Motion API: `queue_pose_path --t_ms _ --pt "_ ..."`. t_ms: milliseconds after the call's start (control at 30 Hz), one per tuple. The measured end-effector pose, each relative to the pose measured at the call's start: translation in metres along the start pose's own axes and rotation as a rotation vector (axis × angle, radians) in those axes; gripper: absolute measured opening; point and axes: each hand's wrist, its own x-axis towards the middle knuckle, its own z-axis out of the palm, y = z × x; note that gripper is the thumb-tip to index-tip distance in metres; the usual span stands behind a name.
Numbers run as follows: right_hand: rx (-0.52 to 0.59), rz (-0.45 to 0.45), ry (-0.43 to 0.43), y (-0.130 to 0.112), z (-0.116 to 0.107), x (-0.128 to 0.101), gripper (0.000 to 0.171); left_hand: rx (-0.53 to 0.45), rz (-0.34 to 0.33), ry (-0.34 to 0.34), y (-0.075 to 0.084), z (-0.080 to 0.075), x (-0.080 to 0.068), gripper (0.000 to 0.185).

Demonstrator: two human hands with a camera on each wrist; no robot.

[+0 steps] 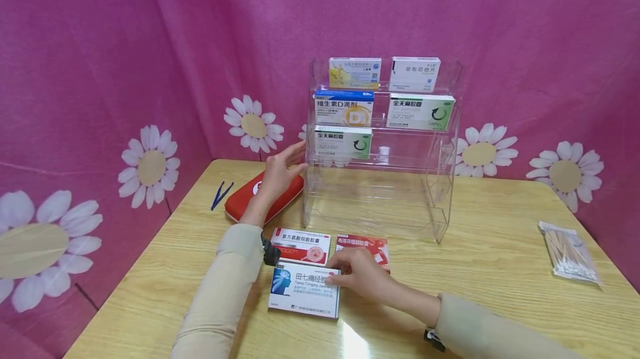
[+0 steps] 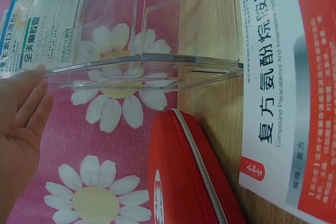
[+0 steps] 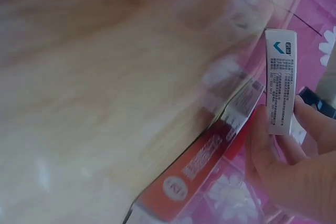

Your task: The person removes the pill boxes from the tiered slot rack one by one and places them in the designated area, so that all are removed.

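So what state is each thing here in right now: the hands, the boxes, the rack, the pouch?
Left hand: fingers straight, touching the rack's left side.
Right hand: pinching the white-and-blue box.
White-and-blue box: on the table, its edge gripped.
Clear rack: upright, five boxes on the upper tiers, lower tiers bare.
Red pouch: zipped shut, lying flat.
Cotton swabs: bagged, untouched.

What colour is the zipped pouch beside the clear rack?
Red pouch, clearest in the head view.
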Motion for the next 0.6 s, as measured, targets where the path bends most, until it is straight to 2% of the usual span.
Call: queue_pose_path --t_ms 233,367,600 --pt "-0.004 0.007 -0.02 -0.01 0.014 0.007 0.019 -0.001 0.0 0.0 -0.001 0.0 0.0 0.056" --pt "-0.043 -0.006 -0.032 -0.017 0.02 0.01 0.02 -0.003 -0.002 -0.002 -0.001 0.0 0.001 0.056" --pt "-0.234 -0.089 -0.056 -0.022 0.026 0.013 0.016 -0.016 0.006 -0.007 -0.002 0.0 0.0 0.056"
